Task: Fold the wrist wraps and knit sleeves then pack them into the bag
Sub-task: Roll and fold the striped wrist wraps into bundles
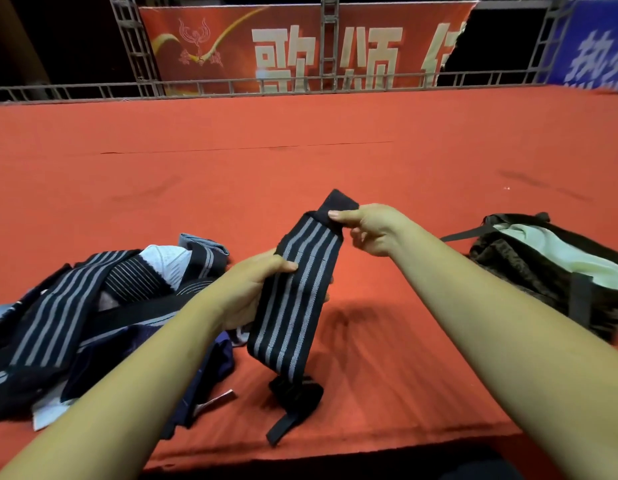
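Head view. Wide worktop (370, 161) under red carpet, faintly scuffed and seamed farther back, rumpled into ripples near the front edge. Behind it, a grey metal truss rail (231, 86). Then a red banner (214, 46) with large pale characters, ragged along its right side. At far right a blue banner (595, 46), and darkness beyond.

Above the carpet, near the front, a black wrist wrap (293, 299) with grey stripes, held slanted between both hands. Round its middle, the left grip (255, 282), thumb on the front, fingers behind. At its upper end, the right grip (370, 230), pinching the fabric, a plain black tab sticking up past the thumb. Lower end hanging to the surface, with a black strap end (293, 403) lying on the carpet.

To the left, a heap (93, 306) of more striped wraps and knit sleeves in dark blue, white and grey. At right, well apart from it, a dark bag (543, 271) lying open, pale fabric showing inside.
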`<action>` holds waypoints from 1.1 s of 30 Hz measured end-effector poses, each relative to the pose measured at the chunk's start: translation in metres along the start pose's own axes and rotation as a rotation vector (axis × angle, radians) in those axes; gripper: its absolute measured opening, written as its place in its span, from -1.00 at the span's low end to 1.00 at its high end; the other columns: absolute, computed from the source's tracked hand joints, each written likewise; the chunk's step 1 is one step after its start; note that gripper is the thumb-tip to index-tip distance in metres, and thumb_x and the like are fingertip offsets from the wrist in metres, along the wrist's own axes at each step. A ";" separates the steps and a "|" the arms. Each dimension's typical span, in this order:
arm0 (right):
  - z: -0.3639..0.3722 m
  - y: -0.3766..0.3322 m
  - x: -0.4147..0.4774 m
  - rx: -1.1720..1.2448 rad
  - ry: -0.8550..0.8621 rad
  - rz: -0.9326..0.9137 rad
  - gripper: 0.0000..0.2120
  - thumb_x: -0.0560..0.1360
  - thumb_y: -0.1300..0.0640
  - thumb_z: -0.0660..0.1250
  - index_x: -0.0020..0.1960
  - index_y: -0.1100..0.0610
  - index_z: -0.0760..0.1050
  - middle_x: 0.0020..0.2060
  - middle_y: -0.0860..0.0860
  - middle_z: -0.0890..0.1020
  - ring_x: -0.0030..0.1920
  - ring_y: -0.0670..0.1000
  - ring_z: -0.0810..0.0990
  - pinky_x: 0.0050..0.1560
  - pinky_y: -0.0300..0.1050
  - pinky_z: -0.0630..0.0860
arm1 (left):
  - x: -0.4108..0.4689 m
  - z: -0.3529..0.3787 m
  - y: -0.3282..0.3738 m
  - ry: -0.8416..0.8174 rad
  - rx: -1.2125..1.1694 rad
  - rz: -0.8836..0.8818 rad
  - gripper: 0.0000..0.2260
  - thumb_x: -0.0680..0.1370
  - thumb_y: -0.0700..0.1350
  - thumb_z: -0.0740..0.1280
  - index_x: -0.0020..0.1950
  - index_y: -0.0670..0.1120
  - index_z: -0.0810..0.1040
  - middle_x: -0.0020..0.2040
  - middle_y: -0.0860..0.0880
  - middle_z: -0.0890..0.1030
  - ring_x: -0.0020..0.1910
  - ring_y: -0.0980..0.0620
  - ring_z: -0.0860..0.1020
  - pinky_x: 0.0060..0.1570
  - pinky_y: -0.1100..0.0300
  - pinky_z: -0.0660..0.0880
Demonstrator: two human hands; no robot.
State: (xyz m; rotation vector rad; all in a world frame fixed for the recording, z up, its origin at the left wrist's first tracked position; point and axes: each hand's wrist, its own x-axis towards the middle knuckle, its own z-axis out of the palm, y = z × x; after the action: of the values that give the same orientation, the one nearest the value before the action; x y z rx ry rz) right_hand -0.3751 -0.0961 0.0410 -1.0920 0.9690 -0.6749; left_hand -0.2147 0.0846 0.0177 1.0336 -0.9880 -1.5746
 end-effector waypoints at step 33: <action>0.006 0.047 -0.041 -0.821 -0.064 -0.951 -0.77 0.47 0.32 0.39 0.02 0.06 0.70 0.31 -0.03 0.56 0.31 -0.20 0.46 0.33 -0.39 0.32 | 0.046 0.002 -0.034 0.194 -0.631 0.130 -0.58 0.70 0.04 0.06 0.16 -0.17 0.63 0.11 -0.21 0.64 0.05 -0.17 0.65 0.18 -0.08 0.50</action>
State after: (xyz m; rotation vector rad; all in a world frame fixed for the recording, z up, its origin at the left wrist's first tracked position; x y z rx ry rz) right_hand -0.3881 -0.0429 0.0106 -2.3501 0.6219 -1.0114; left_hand -0.2336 0.0466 -0.0210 0.6451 -0.3692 -1.4995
